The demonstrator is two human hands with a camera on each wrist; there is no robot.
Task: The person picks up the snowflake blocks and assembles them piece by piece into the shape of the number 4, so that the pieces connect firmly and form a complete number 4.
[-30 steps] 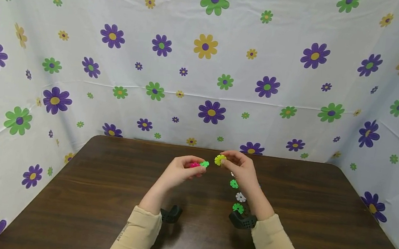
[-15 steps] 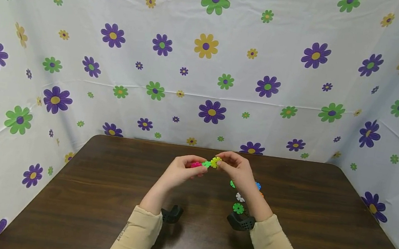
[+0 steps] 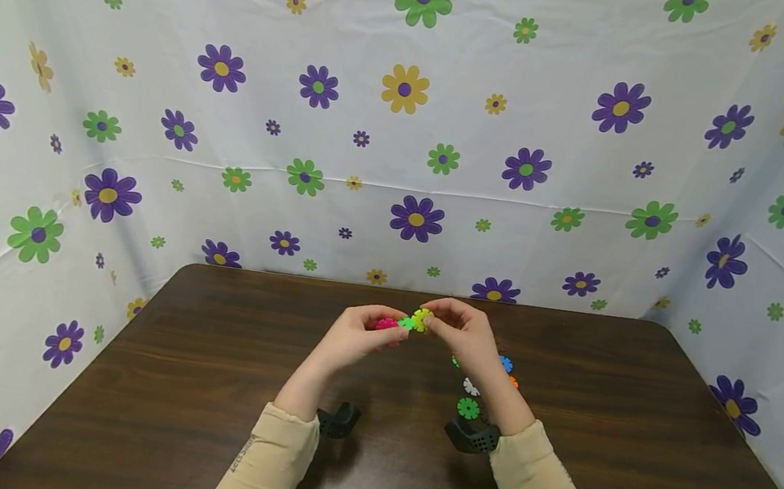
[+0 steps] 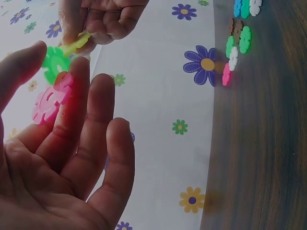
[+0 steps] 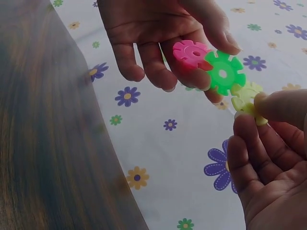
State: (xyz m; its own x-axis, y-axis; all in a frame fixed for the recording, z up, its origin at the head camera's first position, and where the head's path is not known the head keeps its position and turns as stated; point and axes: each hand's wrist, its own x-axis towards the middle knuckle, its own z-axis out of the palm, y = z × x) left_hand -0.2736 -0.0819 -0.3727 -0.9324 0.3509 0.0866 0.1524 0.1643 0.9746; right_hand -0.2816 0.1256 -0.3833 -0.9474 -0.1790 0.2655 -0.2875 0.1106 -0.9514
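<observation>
My left hand (image 3: 350, 338) holds a green notched disc (image 5: 225, 74), a flower-shaped interlocking piece, between thumb and fingers. A pink disc (image 5: 188, 52) is joined to its edge and lies against the fingers. From the other side, my right hand (image 3: 474, 344) pinches a yellow disc (image 5: 245, 96) between thumb and index finger. The rims of the yellow and green discs meet; how deep their slots sit cannot be told. In the left wrist view the yellow disc (image 4: 76, 44) is partly covered by the right fingers. Both hands are above the table's far half.
On the brown wooden table (image 3: 140, 410), loose discs lie below the right forearm: green (image 3: 468, 408), white (image 3: 471, 386), blue (image 3: 506, 364) and orange (image 3: 513, 383). The forearm hides others. A flower-print cloth (image 3: 258, 128) hangs behind the table and along both sides.
My right hand has moved left and slightly down, bringing the yellow disc from apart to touching the green one. The left hand has stayed nearly still.
</observation>
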